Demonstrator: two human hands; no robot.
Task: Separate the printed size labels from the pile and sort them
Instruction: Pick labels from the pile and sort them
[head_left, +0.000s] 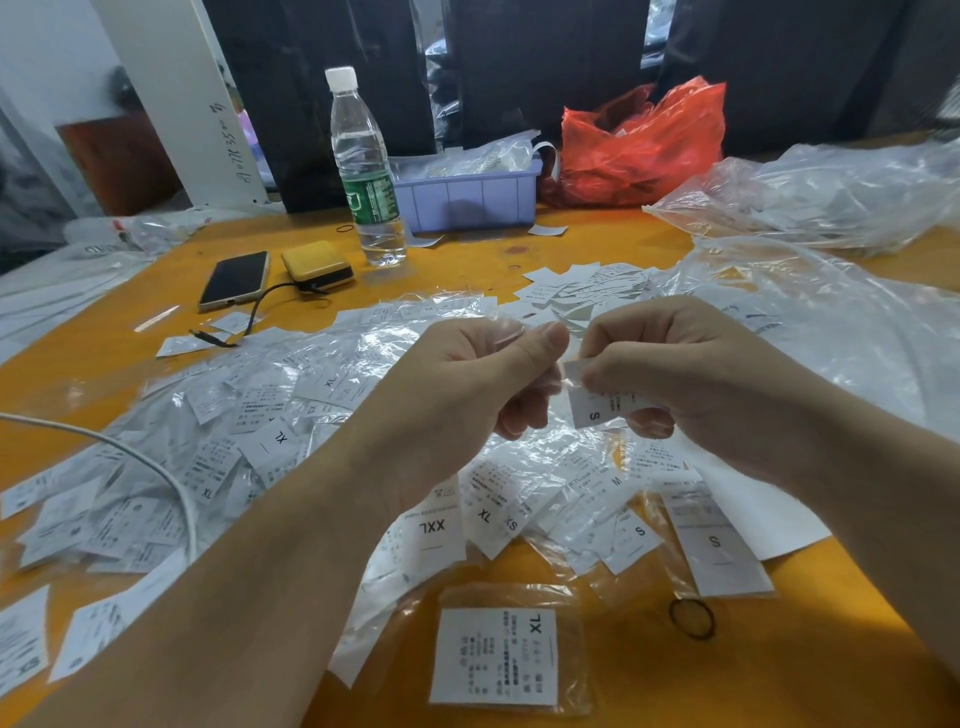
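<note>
- Labels sealed in a clear bag, marked XL (496, 656), lie nearest the person's body on the orange table (597, 691), with a black rubber band (691, 618) just to the right of them.
- Beyond that spreads the main pile of labels (249, 447), a loose heap of white slips and crumpled clear film, sizes XL, XXL, XS, S and M showing at odd angles; a white cable (156, 467) crosses its left part.
- Above the pile, the right hand (691, 364) pinches an S label (597, 408) between thumb and curled fingers; the slip hangs below the fingertips, long axis roughly level, its free end pointing toward the other hand.
- The left hand (483, 374) is curled too, thumb pressed against fingers on a scrap of clear film (506, 330); it sits just beside the label's free end, so the pulling apart looks to be a matter between these two grips.
- A flat group of bare white slips (576, 286) lies past the hands, likely the sorted ones.
- Farther back stand a water bottle (366, 171), a phone (235, 279), a lilac bin (467, 197) and a red bag (644, 145).
</note>
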